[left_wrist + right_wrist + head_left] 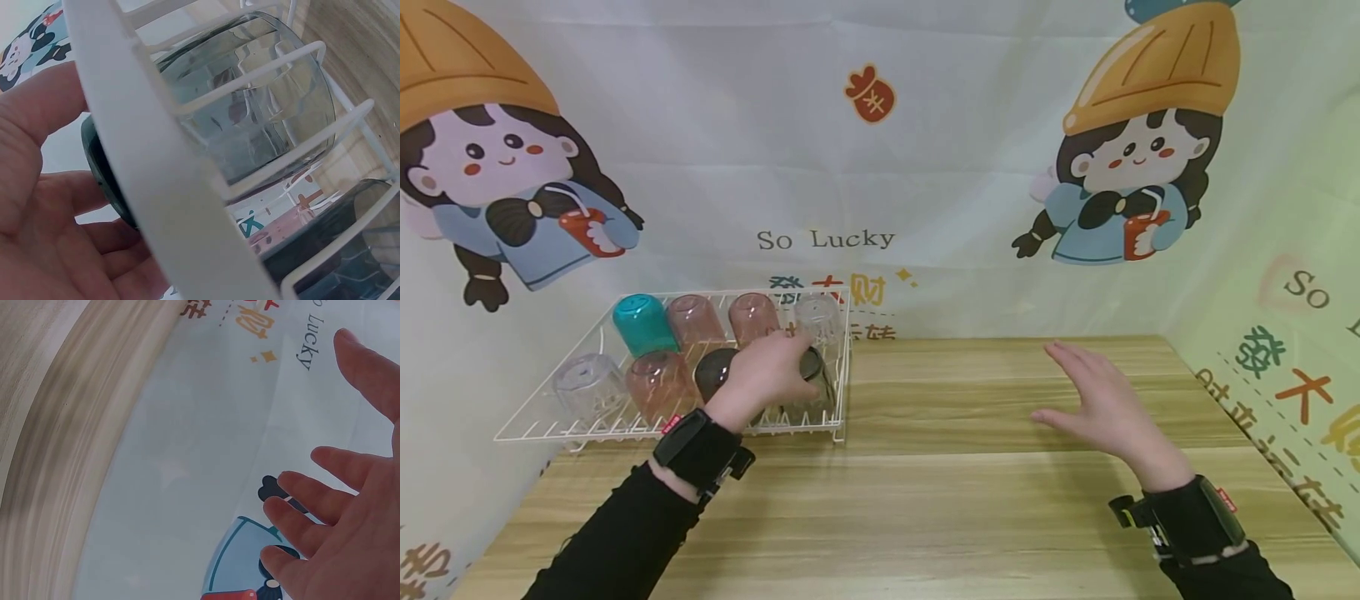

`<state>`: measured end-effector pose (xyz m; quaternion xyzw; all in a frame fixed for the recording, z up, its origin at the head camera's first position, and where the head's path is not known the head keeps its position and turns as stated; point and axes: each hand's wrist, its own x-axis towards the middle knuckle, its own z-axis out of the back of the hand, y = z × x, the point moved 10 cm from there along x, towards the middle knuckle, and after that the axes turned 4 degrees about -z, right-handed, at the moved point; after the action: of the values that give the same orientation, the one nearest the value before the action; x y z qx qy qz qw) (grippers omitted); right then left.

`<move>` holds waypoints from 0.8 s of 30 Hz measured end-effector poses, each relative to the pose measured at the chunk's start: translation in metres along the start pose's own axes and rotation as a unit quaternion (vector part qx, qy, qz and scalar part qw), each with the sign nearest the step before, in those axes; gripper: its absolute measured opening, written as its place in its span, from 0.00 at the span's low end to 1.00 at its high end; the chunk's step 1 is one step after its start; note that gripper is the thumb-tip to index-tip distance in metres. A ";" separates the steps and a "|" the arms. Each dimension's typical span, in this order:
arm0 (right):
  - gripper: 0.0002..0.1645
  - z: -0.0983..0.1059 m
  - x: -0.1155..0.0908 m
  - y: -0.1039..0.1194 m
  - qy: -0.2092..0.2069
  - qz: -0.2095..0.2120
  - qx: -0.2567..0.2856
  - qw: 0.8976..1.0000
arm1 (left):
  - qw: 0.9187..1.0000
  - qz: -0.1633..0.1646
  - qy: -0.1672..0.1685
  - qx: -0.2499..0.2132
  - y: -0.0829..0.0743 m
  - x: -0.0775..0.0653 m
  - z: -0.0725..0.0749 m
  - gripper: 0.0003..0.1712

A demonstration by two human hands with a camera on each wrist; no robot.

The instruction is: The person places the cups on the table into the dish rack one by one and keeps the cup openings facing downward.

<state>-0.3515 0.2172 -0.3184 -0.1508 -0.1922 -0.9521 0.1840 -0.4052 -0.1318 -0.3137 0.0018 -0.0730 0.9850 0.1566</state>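
Note:
My left hand [767, 375] reaches over the white wire rack [841, 429], fingers spread around the upper end of a grey see-through glass [822, 385] in the front right corner. In the left wrist view the grey glass [269, 100] lies behind the rack's wires, and the fingers [87, 187] are close to its dark green-looking end; whether they touch it is unclear. The thumb stands apart from them, its tip partly behind a white rail. Above the wooden table my right hand [1101, 408] hovers with fingers extended and thumb spread, holding nothing.
Several upturned glasses share the rack: a teal one [643, 325], pink ones [696, 321], clear ones [587, 387] and a dark one [711, 371]. The wooden table [940, 508] extends right of the rack. A printed cloth [955, 167] hangs behind.

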 end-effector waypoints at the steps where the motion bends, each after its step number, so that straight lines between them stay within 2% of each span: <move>1: 0.53 0.000 0.000 -0.001 0.001 -0.001 0.000 1.000 | 1.000 0.001 0.002 0.000 0.000 0.000 0.000 0.39; 8: 0.53 -0.003 0.000 -0.006 0.006 -0.010 0.001 1.000 | 1.000 0.002 0.010 -0.006 0.001 -0.001 -0.003 0.38; 14: 0.53 -0.005 -0.001 -0.007 0.004 -0.010 -0.002 1.000 | 1.000 0.001 0.000 -0.011 0.002 -0.001 -0.002 0.44; 24: 0.54 -0.014 -0.003 -0.005 0.012 -0.011 -0.011 1.000 | 0.996 -0.013 -0.083 -0.029 -0.007 -0.009 0.006 0.51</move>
<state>-0.3540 0.2169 -0.3332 -0.1394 -0.1809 -0.9580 0.1737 -0.3944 -0.1291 -0.3067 0.0795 -0.1144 0.9768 0.1625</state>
